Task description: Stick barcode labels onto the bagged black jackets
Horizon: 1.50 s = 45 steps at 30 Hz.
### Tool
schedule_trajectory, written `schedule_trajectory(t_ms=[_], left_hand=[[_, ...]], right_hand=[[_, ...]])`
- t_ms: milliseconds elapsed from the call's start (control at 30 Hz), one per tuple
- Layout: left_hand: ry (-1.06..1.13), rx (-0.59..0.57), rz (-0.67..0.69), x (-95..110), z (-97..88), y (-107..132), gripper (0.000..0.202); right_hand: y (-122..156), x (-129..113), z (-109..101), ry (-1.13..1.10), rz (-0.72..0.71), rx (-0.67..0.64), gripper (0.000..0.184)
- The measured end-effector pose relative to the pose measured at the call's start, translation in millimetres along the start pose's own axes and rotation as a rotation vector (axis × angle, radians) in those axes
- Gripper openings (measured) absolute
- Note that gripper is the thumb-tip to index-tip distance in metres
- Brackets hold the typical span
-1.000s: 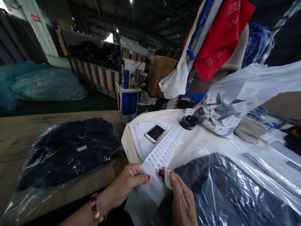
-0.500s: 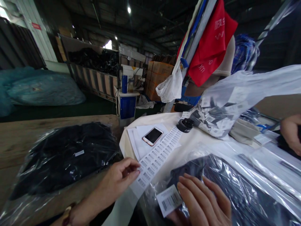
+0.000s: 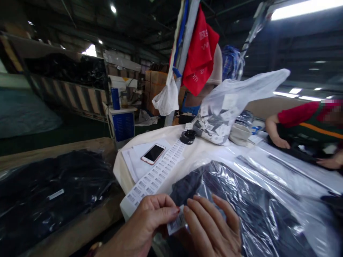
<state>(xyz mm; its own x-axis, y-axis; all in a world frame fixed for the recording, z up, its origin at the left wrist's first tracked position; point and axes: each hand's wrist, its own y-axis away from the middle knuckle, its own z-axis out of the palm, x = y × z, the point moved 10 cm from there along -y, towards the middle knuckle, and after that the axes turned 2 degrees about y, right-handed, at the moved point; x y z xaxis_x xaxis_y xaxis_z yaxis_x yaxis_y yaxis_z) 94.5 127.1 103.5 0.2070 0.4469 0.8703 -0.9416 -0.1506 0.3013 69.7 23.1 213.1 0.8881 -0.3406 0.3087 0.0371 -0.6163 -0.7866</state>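
A white barcode sticker (image 3: 177, 223) lies on the near corner of a clear plastic bag with a dark garment (image 3: 241, 210) inside. My left hand (image 3: 150, 221) has its fingers curled, thumb and fingertips touching the sticker's left edge. My right hand (image 3: 211, 228) lies flat with fingers stretched out, pressing the bag just right of the sticker. A long strip of barcode labels (image 3: 155, 176) runs from under my left hand up to a black roll (image 3: 188, 136).
A phone (image 3: 153, 154) rests on white papers. A bag of tags (image 3: 219, 117) stands behind the roll. Another bagged dark garment (image 3: 50, 192) lies at left on a wooden table. A person in a red sleeve (image 3: 294, 114) works at right.
The sticker went from my right fingers onto the bag. My left hand let go of the label strip and came to the sticker. The view swung right, showing a co-worker.
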Motion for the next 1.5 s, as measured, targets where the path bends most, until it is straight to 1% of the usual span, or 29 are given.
schedule_trajectory(t_ms=[67,133,200,267,333,400,467,500,567,633,700,767,833,867,933,1033,1200,1333,1400,1500], left_hand=[[-0.172,0.063,0.091,6,-3.9,-5,0.034],[-0.378,0.125,0.205,16,-10.6,-12,0.033],[-0.558,0.140,0.306,27,-13.3,-22,0.033],[-0.691,0.142,0.396,43,-10.9,-33,0.032],[-0.791,0.125,0.472,61,2.3,-44,0.032],[-0.860,0.078,0.528,80,29.0,-55,0.032],[-0.911,-0.008,0.544,91,67.2,-67,0.031],[-0.931,-0.061,0.543,93,88.9,-75,0.031],[-0.955,-0.188,0.546,91,135.2,-92,0.029],[-0.954,-0.342,0.542,79,180.5,-112,0.025],[-0.957,-0.500,0.491,55,219.0,-136,0.021],[-0.983,-0.625,0.423,25,246.9,-160,0.018],[-1.012,-0.712,0.370,-5,263.5,-180,0.017],[-1.025,-0.745,0.348,-18,267.9,-188,0.017],[-1.033,-0.797,0.308,-40,269.9,-200,0.015],[-1.012,-0.835,0.255,-60,262.6,-213,0.013],[-0.950,-0.812,0.203,-69,250.3,-227,0.013],[-0.993,-0.797,0.187,-75,246.4,-232,0.011],[-1.007,-0.809,0.187,-78,245.4,-233,0.011],[-1.013,-0.826,0.197,-82,243.9,-234,0.012]], right_hand=[[6,6,-1,-0.031,0.108,-0.025,0.016],[14,16,1,-0.069,0.217,-0.073,0.019],[23,30,2,-0.140,0.259,-0.126,0.020],[35,51,4,-0.243,0.276,-0.241,0.024],[54,81,11,-0.326,0.326,-0.428,0.032],[83,112,23,-0.375,0.420,-0.635,0.043],[114,133,37,-0.436,0.511,-0.801,0.053],[128,137,45,-0.480,0.547,-0.873,0.058],[151,135,61,-0.561,0.601,-0.974,0.064],[165,128,72,-0.616,0.631,-1.015,0.067],[174,123,78,-0.644,0.656,-1.007,0.067],[179,120,79,-0.675,0.666,-0.976,0.066],[183,120,78,-0.706,0.670,-0.933,0.065],[185,121,77,-0.712,0.672,-0.912,0.065],[189,124,76,-0.703,0.674,-0.880,0.066],[192,126,76,-0.655,0.648,-0.845,0.068],[193,128,74,-0.564,0.612,-0.774,0.072],[188,132,68,-0.495,0.594,-0.707,0.071],[186,132,68,-0.481,0.580,-0.728,0.070],[186,129,70,-0.503,0.569,-0.805,0.071]])
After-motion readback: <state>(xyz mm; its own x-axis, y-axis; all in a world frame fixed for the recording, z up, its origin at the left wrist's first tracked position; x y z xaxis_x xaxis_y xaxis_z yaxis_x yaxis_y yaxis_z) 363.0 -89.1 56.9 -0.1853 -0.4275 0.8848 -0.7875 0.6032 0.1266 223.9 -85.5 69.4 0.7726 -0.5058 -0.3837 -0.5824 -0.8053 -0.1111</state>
